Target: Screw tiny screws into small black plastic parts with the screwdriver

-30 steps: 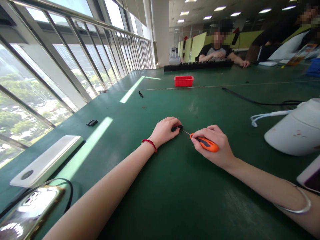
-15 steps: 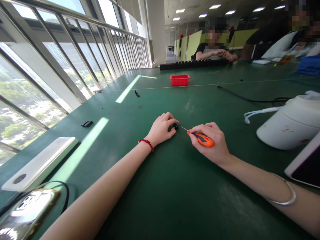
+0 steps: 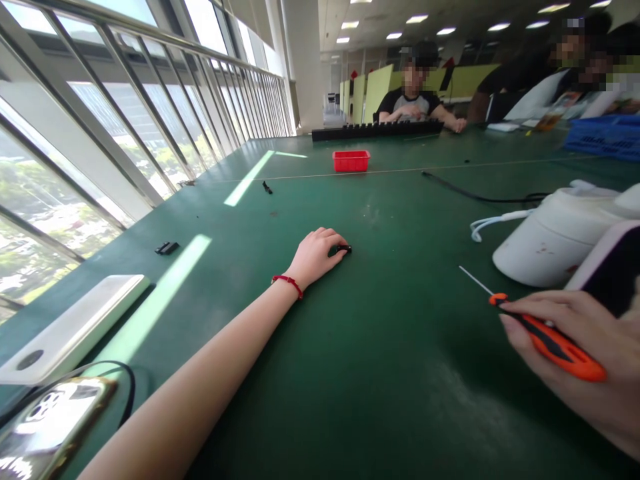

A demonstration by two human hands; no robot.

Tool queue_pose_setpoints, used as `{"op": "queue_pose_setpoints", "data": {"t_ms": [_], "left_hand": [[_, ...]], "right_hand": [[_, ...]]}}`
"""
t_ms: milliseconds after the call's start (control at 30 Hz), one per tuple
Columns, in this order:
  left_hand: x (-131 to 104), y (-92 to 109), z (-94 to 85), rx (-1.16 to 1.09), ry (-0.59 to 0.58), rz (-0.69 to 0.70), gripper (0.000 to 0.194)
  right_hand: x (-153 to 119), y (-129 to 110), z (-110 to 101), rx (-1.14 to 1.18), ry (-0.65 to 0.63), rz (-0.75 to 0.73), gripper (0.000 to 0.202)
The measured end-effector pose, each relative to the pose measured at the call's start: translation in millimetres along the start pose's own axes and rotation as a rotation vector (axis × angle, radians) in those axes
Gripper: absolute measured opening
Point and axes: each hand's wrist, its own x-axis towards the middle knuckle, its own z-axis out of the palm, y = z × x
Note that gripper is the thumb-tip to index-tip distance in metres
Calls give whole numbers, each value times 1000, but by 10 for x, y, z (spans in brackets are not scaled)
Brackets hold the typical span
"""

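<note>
My left hand (image 3: 319,255), with a red string at the wrist, rests on the green table (image 3: 370,373) near the middle of the view. Its fingers are closed on a small black part (image 3: 345,249), mostly covered by the fingertips. At the right edge, my right hand (image 3: 575,347) grips an orange and black screwdriver (image 3: 557,343). The thin shaft points up and left, well apart from the black part.
A white jug-like container (image 3: 550,233) and a dark-screened device (image 3: 610,267) stand at right. A red tray (image 3: 351,161) is farther back. On the left lie a white power bank (image 3: 75,327), a phone (image 3: 55,420) and a black piece (image 3: 167,248). A person sits across the table.
My right hand has moved right and toward me with the screwdriver, away from the black part. My left hand stays nearly in place. The view has shifted slightly to the right.
</note>
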Motion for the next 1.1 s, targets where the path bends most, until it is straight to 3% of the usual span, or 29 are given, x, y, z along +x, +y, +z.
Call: {"op": "queue_pose_setpoints", "data": {"t_ms": [133, 267, 367, 500, 667, 800, 1100], "left_hand": [[-3, 6, 1, 10, 2, 2, 20], [-3, 2, 8, 10, 10, 3, 21], [-2, -6, 12, 7, 14, 15, 20], [-4, -11, 11, -3, 23, 50, 19], [-11, -8, 13, -19, 35, 62, 17], [-16, -10, 18, -55, 45, 33, 15], [-21, 43, 0, -95, 24, 6, 14]], "right_hand": [[57, -62, 10, -252, 4, -18, 2], [156, -293, 184, -190, -79, -315, 7], [223, -492, 441, -50, -139, -385, 12], [356, -663, 812, 60, -149, -350, 13], [541, -615, 1091, 84, -40, -326, 14], [557, -479, 1109, 168, 14, -245, 13], [579, -357, 1142, 184, -13, -199, 10]]}}
